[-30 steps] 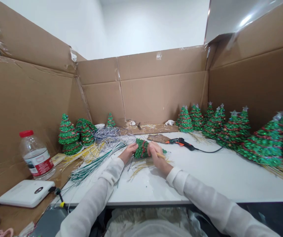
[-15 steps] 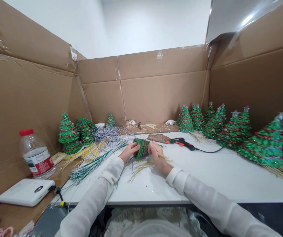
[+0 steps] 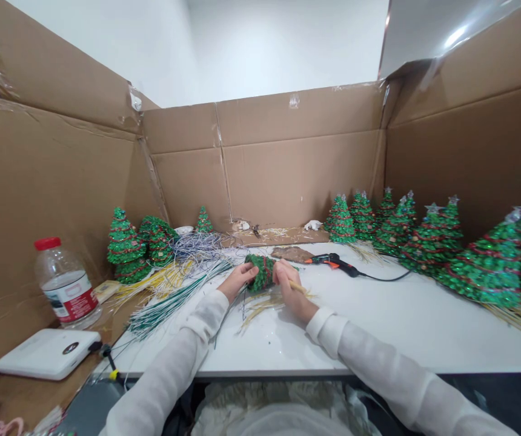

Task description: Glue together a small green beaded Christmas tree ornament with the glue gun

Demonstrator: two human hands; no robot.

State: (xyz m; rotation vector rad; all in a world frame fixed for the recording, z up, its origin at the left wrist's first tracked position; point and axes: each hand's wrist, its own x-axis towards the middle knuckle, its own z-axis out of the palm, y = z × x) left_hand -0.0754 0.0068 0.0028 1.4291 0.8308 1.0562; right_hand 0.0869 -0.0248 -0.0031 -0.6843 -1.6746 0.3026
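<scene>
A small green Christmas tree (image 3: pixel 259 276) with red trim lies on its side over the white tabletop. My left hand (image 3: pixel 239 280) grips its left end, thumb on the near side. At the tree's right end, my right hand (image 3: pixel 293 295) is closed around a light wooden handle (image 3: pixel 297 287); the handle's working end is hidden by the fingers. Dark thin wires hang below the tree. Under my hands are loose pale yellow strands (image 3: pixel 260 309). Left of them spreads a bundle of green wires (image 3: pixel 176 303).
Finished trees with stars (image 3: pixel 487 266) line the right side; more trees (image 3: pixel 124 248) stand at left. Behind my hands lies a glue gun (image 3: pixel 340 264) with its cord. A water bottle (image 3: pixel 67 284) and a white power bank (image 3: pixel 49 354) sit at left. Cardboard walls (image 3: pixel 301 175) enclose the table.
</scene>
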